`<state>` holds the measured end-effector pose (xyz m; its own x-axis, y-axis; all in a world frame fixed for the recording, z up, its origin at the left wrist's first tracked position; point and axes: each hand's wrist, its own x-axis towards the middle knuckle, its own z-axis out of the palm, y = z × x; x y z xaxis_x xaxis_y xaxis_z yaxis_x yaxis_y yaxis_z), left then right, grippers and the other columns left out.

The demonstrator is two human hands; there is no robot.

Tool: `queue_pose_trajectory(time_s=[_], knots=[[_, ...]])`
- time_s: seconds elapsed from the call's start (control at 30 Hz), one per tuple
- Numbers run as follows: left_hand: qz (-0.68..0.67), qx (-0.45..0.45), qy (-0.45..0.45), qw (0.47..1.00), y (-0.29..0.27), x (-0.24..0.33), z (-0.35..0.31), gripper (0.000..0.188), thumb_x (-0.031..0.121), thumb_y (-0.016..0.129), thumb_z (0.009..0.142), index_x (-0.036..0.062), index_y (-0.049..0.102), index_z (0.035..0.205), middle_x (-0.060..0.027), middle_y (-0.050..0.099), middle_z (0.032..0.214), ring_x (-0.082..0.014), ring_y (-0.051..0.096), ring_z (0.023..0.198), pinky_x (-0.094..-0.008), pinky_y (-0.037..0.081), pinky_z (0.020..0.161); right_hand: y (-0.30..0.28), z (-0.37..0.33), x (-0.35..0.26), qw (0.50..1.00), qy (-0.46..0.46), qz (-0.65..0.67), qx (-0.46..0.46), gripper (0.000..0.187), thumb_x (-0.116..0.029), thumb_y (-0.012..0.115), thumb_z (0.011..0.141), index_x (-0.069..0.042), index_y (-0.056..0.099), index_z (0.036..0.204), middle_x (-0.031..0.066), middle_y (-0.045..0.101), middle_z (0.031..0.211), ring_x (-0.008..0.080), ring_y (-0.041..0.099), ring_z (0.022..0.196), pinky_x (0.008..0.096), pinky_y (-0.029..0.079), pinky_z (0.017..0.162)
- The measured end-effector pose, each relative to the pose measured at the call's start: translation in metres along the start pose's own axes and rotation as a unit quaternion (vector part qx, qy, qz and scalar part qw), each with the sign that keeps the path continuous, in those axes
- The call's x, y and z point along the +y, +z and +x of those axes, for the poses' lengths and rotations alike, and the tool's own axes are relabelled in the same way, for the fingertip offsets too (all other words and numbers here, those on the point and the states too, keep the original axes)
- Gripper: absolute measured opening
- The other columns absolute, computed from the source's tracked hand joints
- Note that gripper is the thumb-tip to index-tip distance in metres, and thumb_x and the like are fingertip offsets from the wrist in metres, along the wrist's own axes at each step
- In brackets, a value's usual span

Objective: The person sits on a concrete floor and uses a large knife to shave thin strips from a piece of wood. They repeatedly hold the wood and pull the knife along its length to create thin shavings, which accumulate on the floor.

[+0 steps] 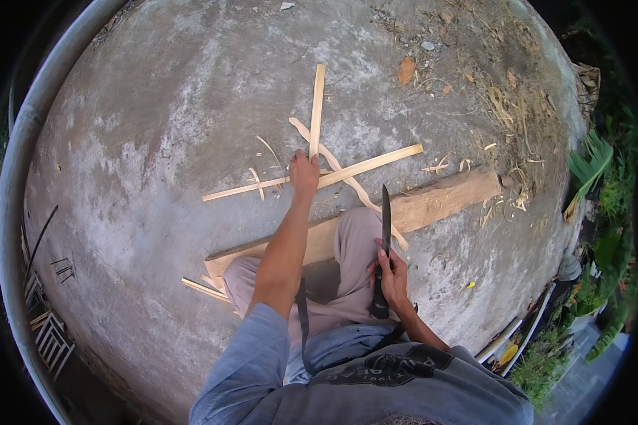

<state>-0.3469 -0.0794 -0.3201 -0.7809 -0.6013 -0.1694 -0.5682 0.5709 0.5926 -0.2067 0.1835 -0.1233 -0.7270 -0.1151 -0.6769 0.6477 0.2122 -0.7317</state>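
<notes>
My left hand [305, 174] reaches out over the concrete, its fingers closed at the near end of a pale flat wooden strip [317, 106] that points away from me. Under and beside that hand, a longer strip [372, 164] slants across to the right, and a thinner stick [237, 190] extends to the left. A wavy, curled strip [353, 183] crosses beneath them. Close to my right knee, my right hand [393, 280] grips a large knife [385, 223] by its black handle, with the dark blade pointing away from me.
A thick wooden plank [439, 202] lies across the ground under my legs. More thin strips [205, 289] rest at its left end. Shavings and dry leaves [406, 70] are scattered at the far right. A grey pipe [21, 156] curves along the left edge; green plants [590, 166] grow at right.
</notes>
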Motion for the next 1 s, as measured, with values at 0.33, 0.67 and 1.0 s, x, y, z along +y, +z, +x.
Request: queue_pose_trajectory(time_s=[0.33,0.67,1.0], knots=[[-0.237,-0.071,0.014,0.969,-0.027,0.023,0.008,0.023,0.02,0.07,0.094,-0.0026,0.068,0.099,-0.0145,0.069,0.088,-0.0272,0.066,0.078,-0.0376,0.052,0.074,0.002,0.004,-0.007,1.0,0.017,0.014,0.004,0.045,-0.033,0.049,0.108,-0.004,0.054,0.143,0.0052,0.06,0.069,0.0117,0.054,0.051,0.0272,0.046,0.048],[-0.251,0.063,0.201,0.945,-0.169,0.074,-0.067,0.024,0.007,0.06,0.099,0.0027,0.07,0.121,-0.015,0.073,0.115,-0.0277,0.072,0.098,-0.0357,0.054,0.086,-0.001,-0.003,0.011,0.999,-0.031,0.029,-0.027,0.048,-0.039,0.05,0.107,-0.005,0.055,0.142,0.0072,0.064,0.077,0.0117,0.055,0.051,0.0276,0.048,0.047],[-0.206,-0.214,0.103,0.949,-0.272,0.001,-0.226,0.024,0.015,0.063,0.099,0.0034,0.072,0.119,-0.0114,0.076,0.104,-0.0159,0.069,0.096,-0.032,0.052,0.087,0.026,-0.049,-0.138,0.923,-0.314,0.082,-0.207,0.059,-0.029,0.076,0.092,0.001,0.053,0.137,0.0072,0.069,0.102,0.0065,0.056,0.06,0.023,0.048,0.052]])
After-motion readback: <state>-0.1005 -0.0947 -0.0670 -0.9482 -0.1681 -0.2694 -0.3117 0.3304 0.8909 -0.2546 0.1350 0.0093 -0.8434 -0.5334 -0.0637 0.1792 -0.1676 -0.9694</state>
